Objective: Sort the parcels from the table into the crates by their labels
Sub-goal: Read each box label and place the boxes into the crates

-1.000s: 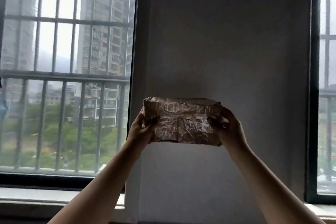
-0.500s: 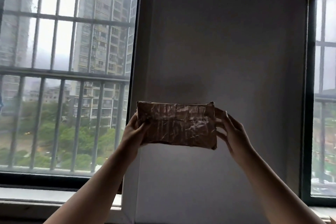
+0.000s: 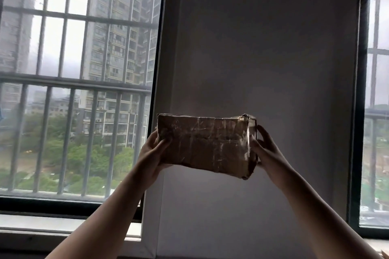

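Note:
A brown cardboard parcel (image 3: 205, 145) wrapped in shiny clear tape is held up in the air in front of the wall, at chest height of the view. My left hand (image 3: 152, 153) grips its left end, thumb on the front face. My right hand (image 3: 267, 149) holds its right end, fingers spread along the side. The parcel is tilted, its right end nearer and lower. No label shows on the faces I see. The table and the crates are out of view.
A grey wall pillar (image 3: 263, 48) stands straight ahead. A barred window (image 3: 73, 90) fills the left and a second window (image 3: 376, 111) the right edge. A window sill (image 3: 52, 223) runs along the bottom left.
The parcel has been turned in my hands: its right end has swung toward me and dropped, and another long face now shows. My right hand has shifted along the right end.

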Motion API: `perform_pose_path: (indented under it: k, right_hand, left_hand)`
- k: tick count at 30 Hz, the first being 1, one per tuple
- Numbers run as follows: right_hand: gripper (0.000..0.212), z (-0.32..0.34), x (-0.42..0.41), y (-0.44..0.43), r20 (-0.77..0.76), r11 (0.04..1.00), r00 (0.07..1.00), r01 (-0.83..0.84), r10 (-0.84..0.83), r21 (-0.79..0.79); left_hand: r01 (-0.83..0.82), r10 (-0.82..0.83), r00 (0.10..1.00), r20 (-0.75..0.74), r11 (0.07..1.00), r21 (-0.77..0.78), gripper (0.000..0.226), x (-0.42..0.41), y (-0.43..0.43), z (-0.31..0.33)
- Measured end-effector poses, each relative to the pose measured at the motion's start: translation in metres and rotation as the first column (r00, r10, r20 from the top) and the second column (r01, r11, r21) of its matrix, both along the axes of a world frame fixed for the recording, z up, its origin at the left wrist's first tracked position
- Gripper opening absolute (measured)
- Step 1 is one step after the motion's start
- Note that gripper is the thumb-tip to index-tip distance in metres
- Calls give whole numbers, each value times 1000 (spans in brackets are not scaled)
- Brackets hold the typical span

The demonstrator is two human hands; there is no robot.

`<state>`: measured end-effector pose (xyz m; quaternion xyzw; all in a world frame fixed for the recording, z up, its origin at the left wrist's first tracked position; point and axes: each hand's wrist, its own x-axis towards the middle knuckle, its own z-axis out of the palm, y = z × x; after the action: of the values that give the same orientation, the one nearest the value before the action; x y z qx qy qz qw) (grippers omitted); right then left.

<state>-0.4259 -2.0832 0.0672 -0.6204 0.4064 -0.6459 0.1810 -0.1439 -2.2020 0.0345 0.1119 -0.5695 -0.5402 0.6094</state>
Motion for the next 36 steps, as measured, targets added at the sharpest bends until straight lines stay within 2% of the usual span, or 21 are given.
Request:
perform_pose_path:
  k: [2,4,9,10,13,14,18,19,20,22,24,26,28,31,34,36]
  right_hand:
    - [89,-2,-1,-1,22,999,1000,-6,6,-36]
    - [84,-5,0,-2,29,995,999,-31,34,-100]
    - [87,-6,9,0,98,990,991,-76,88,-120]
    - [83,-6,11,0,106,988,988,-102,114,-113]
    - [48,-5,20,5,120,985,980,-149,159,-88]
    - [44,-5,23,6,116,987,982,-137,146,-87]
    - [46,-7,37,5,121,993,991,-51,64,-108]
    - [45,-9,40,4,122,992,991,-33,48,-121]
    - [45,-10,41,3,117,991,993,-19,34,-135]
    - [44,-13,44,1,96,986,995,7,9,-168]
    - [44,-16,46,-2,61,980,997,51,-40,-191]
    - [44,-18,49,-4,39,974,996,89,-83,-206]
    - [45,-19,53,-8,-8,965,990,135,-140,-224]
    - [41,-21,55,-13,-26,951,978,195,-207,-239]
    - [46,-26,52,-18,11,939,964,261,-265,-224]
    - [54,-30,50,-23,24,927,951,305,-308,-217]
  left_hand:
    - [-21,21,1000,-11,1000,11,49,3,-4,-1]
    - [-58,59,998,-21,998,33,47,3,-9,-3]
    - [-72,76,996,-40,994,77,32,1,-16,-5]
    - [-74,78,996,-48,994,77,28,-1,-17,-6]
    - [-103,109,992,-62,991,87,21,-5,-20,-8]
    - [-120,126,990,-64,989,89,25,-7,-20,-7]
    - [-140,148,986,-72,984,114,70,-12,-22,-6]
    - [-130,138,988,-63,985,113,70,-13,-23,-6]
    - [-132,137,989,-46,985,109,61,-15,-23,-5]
    - [-145,144,989,19,986,78,27,-16,-21,-4]
    - [-143,137,984,116,989,43,11,-16,-24,-5]
    - [-95,86,982,168,994,46,26,-17,-27,-8]
    - [-50,42,988,148,997,53,39,-20,-32,-14]
    - [-74,69,993,98,996,47,41,-24,-26,-14]
    - [-90,86,992,97,995,38,30,-29,-18,-13]
    - [0,-2,994,113,1000,16,37,-32,-9,-11]
